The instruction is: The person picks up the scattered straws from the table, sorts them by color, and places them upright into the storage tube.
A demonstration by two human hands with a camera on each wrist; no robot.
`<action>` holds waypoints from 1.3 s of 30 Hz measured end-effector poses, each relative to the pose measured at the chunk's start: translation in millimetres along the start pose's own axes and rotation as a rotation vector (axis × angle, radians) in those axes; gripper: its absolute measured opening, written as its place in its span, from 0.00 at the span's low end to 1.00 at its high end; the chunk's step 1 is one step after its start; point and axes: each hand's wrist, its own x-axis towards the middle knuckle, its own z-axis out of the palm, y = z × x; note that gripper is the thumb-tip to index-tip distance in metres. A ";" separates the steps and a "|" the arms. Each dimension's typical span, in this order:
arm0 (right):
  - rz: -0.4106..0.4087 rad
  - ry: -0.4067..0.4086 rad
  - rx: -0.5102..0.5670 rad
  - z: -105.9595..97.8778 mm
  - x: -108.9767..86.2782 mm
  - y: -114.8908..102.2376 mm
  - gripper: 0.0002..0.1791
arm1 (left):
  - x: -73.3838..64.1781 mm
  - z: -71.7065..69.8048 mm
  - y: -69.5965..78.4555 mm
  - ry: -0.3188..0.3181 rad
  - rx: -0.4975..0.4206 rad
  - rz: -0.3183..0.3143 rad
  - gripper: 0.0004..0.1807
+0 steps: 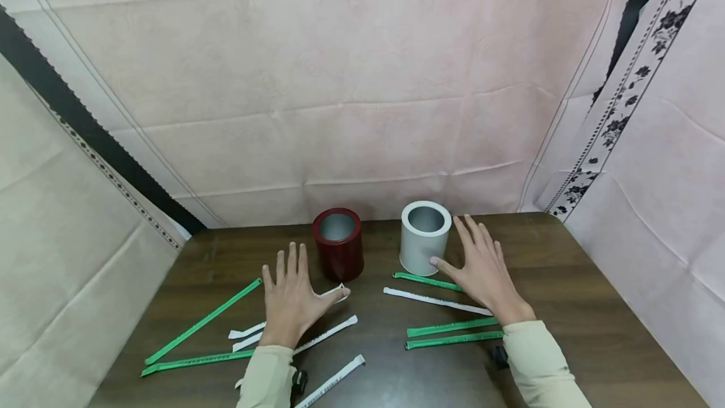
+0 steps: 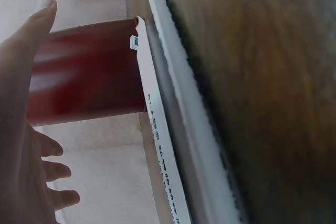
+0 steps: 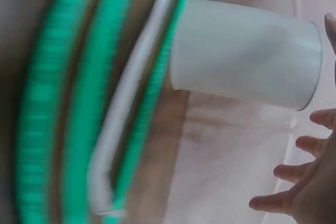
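both left grip (image 1: 293, 307) and right grip (image 1: 485, 274) are spread, empty; align squarely beside red canister (image 1: 341, 258) and white canister (image 1: 420, 249).

Cloth backdrop (image 1: 362, 93): bright, softly even beyond left hand (image 1: 294, 307) and right hand (image 1: 484, 272), as I receive it.
Table (image 1: 391, 376): darker; dull glare between the hands.
Red cylinder (image 2: 79, 72): glossy highlights beside left hand.
Green strips (image 3: 97, 98): on my right-wrist feed, blurred, bowed, across from right hand.
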 end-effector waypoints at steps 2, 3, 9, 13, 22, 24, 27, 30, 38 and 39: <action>-0.023 -0.007 0.007 -3.1 10.3 -5.2 0.57 | -1.4 0.2 -1.1 -0.007 0.008 0.001 0.73; -0.034 -0.013 0.005 -4.1 15.4 -7.5 0.57 | -2.1 0.2 -1.6 -0.009 0.016 -0.001 0.73; -0.064 -0.061 0.030 -4.4 44.0 -16.3 0.56 | 0.3 2.3 1.7 -0.012 0.006 0.012 0.72; -0.019 -0.113 0.109 4.6 55.2 -18.1 0.54 | 2.3 5.0 3.4 -0.034 -0.009 0.018 0.71; 0.031 -0.099 0.256 24.6 61.5 -14.9 0.56 | 6.2 2.4 -2.4 -0.053 0.032 0.026 0.71; 0.031 -0.087 0.280 27.2 62.7 -15.7 0.55 | 7.4 -2.8 -4.5 -0.069 0.019 0.032 0.70; 0.033 -0.070 0.302 27.4 63.1 -15.9 0.53 | 9.5 -14.6 -5.8 -0.106 -0.019 0.039 0.69; 0.036 -0.065 0.321 27.5 63.6 -15.7 0.52 | 11.1 -28.0 -10.8 -0.160 -0.078 0.043 0.68; 0.053 -0.050 0.365 31.1 64.3 -13.7 0.51 | 15.6 -38.4 -46.0 -0.440 -0.372 0.101 0.35; 0.053 -0.051 0.369 31.4 64.4 -14.0 0.51 | 16.7 -36.6 -50.5 -0.468 -0.391 0.117 0.28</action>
